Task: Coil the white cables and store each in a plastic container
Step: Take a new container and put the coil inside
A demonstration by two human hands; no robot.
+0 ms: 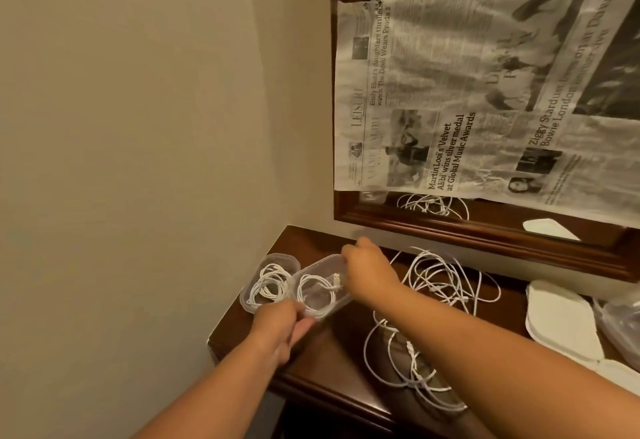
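Left hand (277, 326) and right hand (369, 267) grip the container (313, 266) holding a coiled cable (335, 281).

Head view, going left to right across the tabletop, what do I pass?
filled container → held container → loose white cables → white lids → clear containers at the right edge

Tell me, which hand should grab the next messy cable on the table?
Probably the right. The right hand holds the far rim of the held container, right beside the loose cables. The left hand holds its near edge, on the side away from them.
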